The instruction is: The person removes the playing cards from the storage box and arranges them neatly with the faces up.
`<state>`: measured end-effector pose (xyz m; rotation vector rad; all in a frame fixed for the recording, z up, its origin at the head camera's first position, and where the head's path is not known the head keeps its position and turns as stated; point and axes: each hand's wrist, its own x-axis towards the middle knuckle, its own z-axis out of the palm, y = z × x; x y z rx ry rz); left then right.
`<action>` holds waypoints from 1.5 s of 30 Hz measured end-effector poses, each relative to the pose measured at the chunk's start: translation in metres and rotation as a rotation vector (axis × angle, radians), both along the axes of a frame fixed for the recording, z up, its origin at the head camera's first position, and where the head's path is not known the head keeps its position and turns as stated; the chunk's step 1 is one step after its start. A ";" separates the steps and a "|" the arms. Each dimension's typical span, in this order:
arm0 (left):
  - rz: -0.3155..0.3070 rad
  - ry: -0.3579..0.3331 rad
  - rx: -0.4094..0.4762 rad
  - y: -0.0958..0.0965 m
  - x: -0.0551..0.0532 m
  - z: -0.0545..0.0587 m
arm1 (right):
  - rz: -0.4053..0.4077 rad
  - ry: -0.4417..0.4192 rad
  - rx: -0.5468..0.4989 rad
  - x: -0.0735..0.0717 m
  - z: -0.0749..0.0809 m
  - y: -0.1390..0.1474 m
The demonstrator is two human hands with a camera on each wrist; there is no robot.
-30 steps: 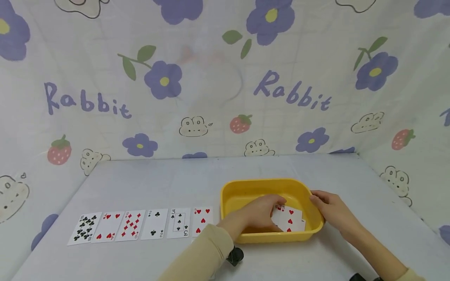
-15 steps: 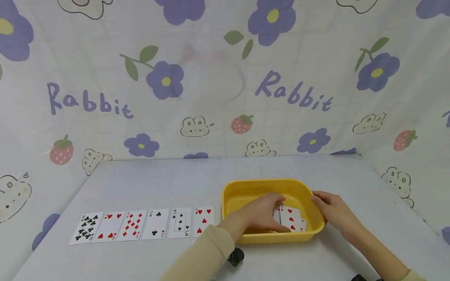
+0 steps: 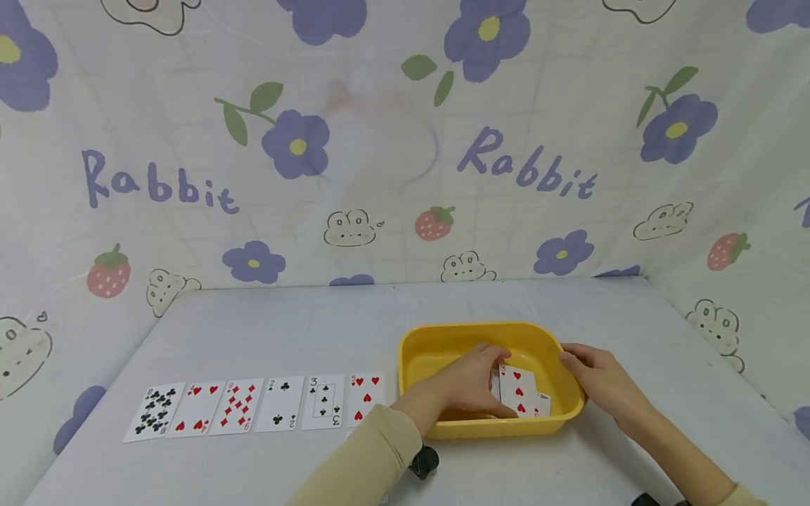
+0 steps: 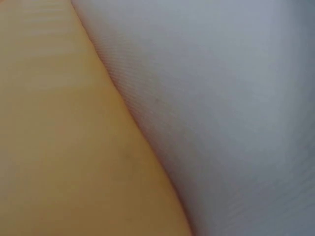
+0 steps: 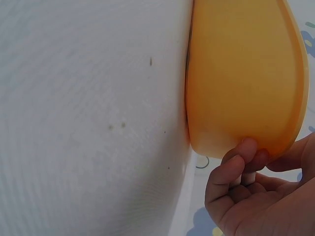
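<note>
In the head view my left hand [image 3: 468, 383] reaches into a yellow plastic bin [image 3: 487, 430], its thumb and fingers curled round some playing cards [image 3: 519, 390]. The front card shows red hearts; a corner marked A pokes out to its right, and the palm hides the cards' left side. My right hand [image 3: 598, 379] grips the bin's right end at the rim. In the right wrist view, the fingers of that right hand [image 5: 261, 196] press the outside of the wall while the thumb is at the rim. Only the bin's outer wall [image 4: 74, 147] and the table appear in the left wrist view.
Face-up cards lie in a row left of the bin, from a ten of clubs [image 3: 154, 411] to a five of hearts [image 3: 365, 397]. The left sleeve [image 3: 367, 457] overlaps another card. A small black object [image 3: 424, 462] shows beside that sleeve. A patterned curtain [image 3: 380, 140] stands behind the table.
The cards in my left hand have shifted: the hearts card first turned, then slid slightly left and up, baring more of the A card. The right hand stays on the bin.
</note>
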<state>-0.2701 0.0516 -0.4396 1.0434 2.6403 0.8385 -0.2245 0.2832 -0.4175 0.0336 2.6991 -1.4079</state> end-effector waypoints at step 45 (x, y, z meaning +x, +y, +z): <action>0.070 -0.177 0.458 -0.030 0.008 0.029 | -0.009 0.024 0.032 0.004 0.001 -0.003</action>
